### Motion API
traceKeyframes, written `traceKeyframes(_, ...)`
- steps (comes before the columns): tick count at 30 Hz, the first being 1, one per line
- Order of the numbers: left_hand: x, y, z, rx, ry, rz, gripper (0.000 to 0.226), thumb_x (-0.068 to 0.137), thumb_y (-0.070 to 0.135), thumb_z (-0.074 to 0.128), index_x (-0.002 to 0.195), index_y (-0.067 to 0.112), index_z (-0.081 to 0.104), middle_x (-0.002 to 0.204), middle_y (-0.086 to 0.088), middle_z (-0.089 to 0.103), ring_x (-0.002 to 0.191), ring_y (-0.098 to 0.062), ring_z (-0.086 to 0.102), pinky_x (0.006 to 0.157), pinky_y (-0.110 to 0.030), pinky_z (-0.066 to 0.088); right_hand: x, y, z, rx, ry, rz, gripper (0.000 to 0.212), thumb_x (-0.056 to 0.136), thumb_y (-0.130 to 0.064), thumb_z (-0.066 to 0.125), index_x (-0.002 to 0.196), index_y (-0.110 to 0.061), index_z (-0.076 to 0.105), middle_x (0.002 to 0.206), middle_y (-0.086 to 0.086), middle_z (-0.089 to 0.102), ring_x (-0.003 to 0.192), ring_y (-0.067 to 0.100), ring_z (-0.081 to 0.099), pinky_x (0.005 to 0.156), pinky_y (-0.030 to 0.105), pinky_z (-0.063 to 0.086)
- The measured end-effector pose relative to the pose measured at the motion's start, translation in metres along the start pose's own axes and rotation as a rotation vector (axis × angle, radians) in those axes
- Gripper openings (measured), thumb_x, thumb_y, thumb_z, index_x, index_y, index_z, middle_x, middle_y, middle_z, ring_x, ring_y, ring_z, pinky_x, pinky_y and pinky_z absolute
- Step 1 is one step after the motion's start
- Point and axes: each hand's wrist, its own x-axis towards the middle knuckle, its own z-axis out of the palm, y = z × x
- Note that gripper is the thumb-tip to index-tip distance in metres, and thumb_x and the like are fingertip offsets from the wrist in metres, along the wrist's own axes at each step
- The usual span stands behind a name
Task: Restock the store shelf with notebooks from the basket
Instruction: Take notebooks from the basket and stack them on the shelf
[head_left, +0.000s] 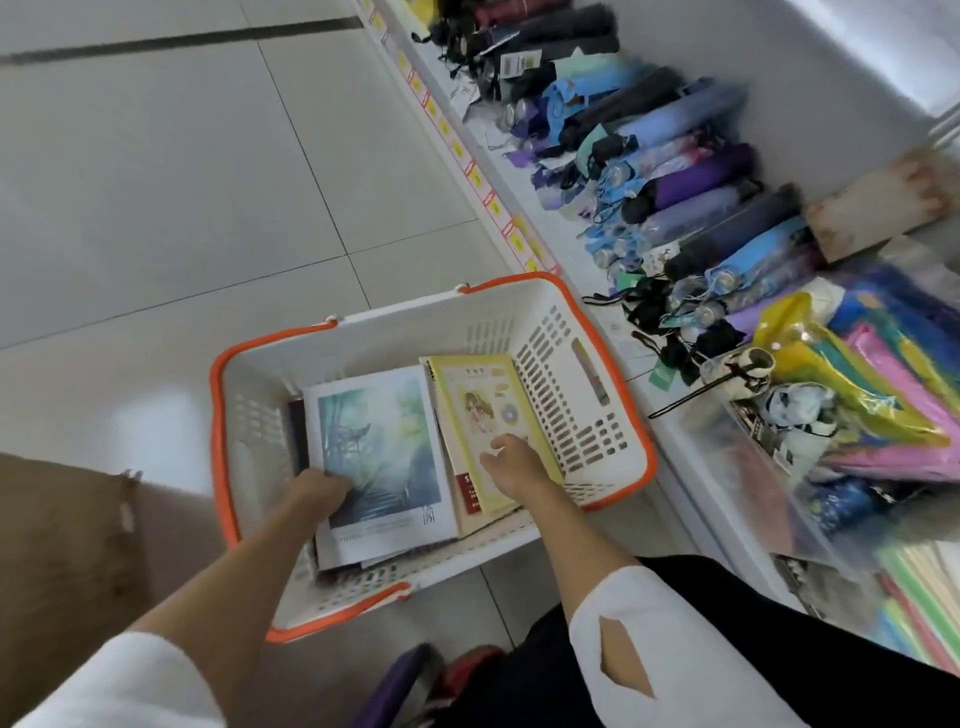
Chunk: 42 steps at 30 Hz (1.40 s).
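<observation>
Left hand (319, 491) clutching landscape notebook (384, 431); right hand (511, 460) atop yellow notebook (483, 395), grip unclear

Both arms wear white sleeves. The left sleeve (119, 680), at 7 o'clock in the view, is soft and loosely bunched. The right sleeve (675, 649), at 5 o'clock, has a narrow pointed slit near its cuff edge. Below the cuffs the forearms, the left hand (319, 491) and the right hand (511, 460) are bare. A plain black garment (805, 649) covers the leg at 4 o'clock. At 6 o'clock a blurred red shoe (467, 670) shows, with a purple shape (400, 680) just beside it.
</observation>
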Motion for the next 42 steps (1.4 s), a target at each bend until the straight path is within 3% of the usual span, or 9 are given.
traceKeyframes(6,0.047,-0.022,0.020,-0.066,-0.022,-0.088,0.086,0.046,0.041,0.079,0.115,-0.004,0.055,0.113,-0.021,0.060,0.101,-0.036,0.060,0.087,-0.042,0.054,0.013,0.000,0.005,0.006,-0.012,-0.022,0.045,0.098,-0.032,0.047,0.138,-0.013,0.044,0.138,0.008,0.050,0.119,0.025,0.052,0.090,0.031,0.042)
traceKeyframes(10,0.018,0.001,0.019,-0.219,-0.100,-0.126,0.036,0.068,0.013,0.081,0.090,-0.006,0.060,0.089,-0.015,0.061,0.084,-0.030,0.058,0.066,-0.032,0.047,0.018,-0.001,0.005,0.042,0.023,-0.040,0.045,0.097,-0.034,0.047,0.137,-0.014,0.046,0.134,0.008,0.053,0.116,0.025,0.054,0.086,0.030,0.043)
traceKeyframes(14,0.063,-0.013,0.049,-0.164,-0.110,-0.090,0.088,0.043,0.042,0.091,0.114,0.003,0.056,0.112,-0.017,0.062,0.096,-0.033,0.062,0.080,-0.041,0.056,0.018,-0.001,0.006,0.047,0.032,-0.039,0.044,0.096,-0.033,0.046,0.136,-0.013,0.047,0.131,0.008,0.055,0.113,0.025,0.055,0.083,0.029,0.042)
traceKeyframes(17,0.019,0.017,0.040,-0.043,-0.061,-0.113,0.082,0.069,0.034,0.083,0.132,0.006,0.039,0.133,-0.020,0.044,0.116,-0.037,0.048,0.092,-0.047,0.049,0.016,0.000,0.004,0.056,0.053,-0.027,0.042,0.096,-0.030,0.046,0.134,-0.012,0.049,0.131,0.008,0.056,0.114,0.025,0.055,0.086,0.030,0.043)
traceKeyframes(20,0.008,0.031,0.039,0.028,0.010,-0.136,0.078,0.072,0.034,0.081,0.133,0.003,0.043,0.139,-0.022,0.036,0.121,-0.037,0.041,0.095,-0.043,0.046,0.014,0.001,0.000,0.074,0.083,-0.015,0.041,0.096,-0.029,0.045,0.132,-0.012,0.051,0.131,0.007,0.056,0.115,0.024,0.055,0.087,0.030,0.044)
traceKeyframes(27,0.007,0.031,0.034,-0.201,-0.026,-0.050,0.061,0.071,0.022,0.084,0.117,0.000,0.052,0.114,-0.018,0.062,0.091,-0.030,0.059,0.075,-0.038,0.053,0.010,-0.004,-0.007,0.109,0.119,-0.026,0.040,0.096,-0.028,0.045,0.131,-0.013,0.054,0.130,0.007,0.057,0.113,0.024,0.056,0.081,0.026,0.040)
traceKeyframes(32,-0.010,0.036,0.027,-0.453,-0.210,-0.070,0.037,0.091,0.021,0.065,0.119,0.003,0.049,0.113,-0.020,0.062,0.096,-0.034,0.062,0.086,-0.049,0.054,0.001,-0.011,-0.012,0.101,0.135,-0.038,0.037,0.098,-0.025,0.044,0.131,-0.013,0.052,0.134,0.008,0.055,0.107,0.022,0.056,0.079,0.026,0.039)
traceKeyframes(37,-0.042,0.064,0.016,-0.465,-0.181,0.117,0.032,0.087,0.010,0.068,0.116,-0.001,0.057,0.087,-0.014,0.064,0.072,-0.026,0.061,0.061,-0.034,0.054,-0.020,-0.024,-0.023,0.145,0.185,-0.084,0.033,0.099,-0.023,0.045,0.129,-0.011,0.053,0.131,0.007,0.056,0.115,0.024,0.054,0.088,0.031,0.043)
traceKeyframes(42,-0.075,0.090,-0.016,-0.450,-0.066,0.245,0.024,0.081,0.010,0.072,0.098,0.004,0.057,0.096,-0.019,0.066,0.077,-0.031,0.065,0.061,-0.034,0.055,-0.048,-0.023,-0.040,0.212,0.259,-0.081,0.031,0.099,-0.026,0.046,0.123,-0.012,0.059,0.122,0.002,0.060,0.108,0.022,0.057,0.085,0.029,0.045)
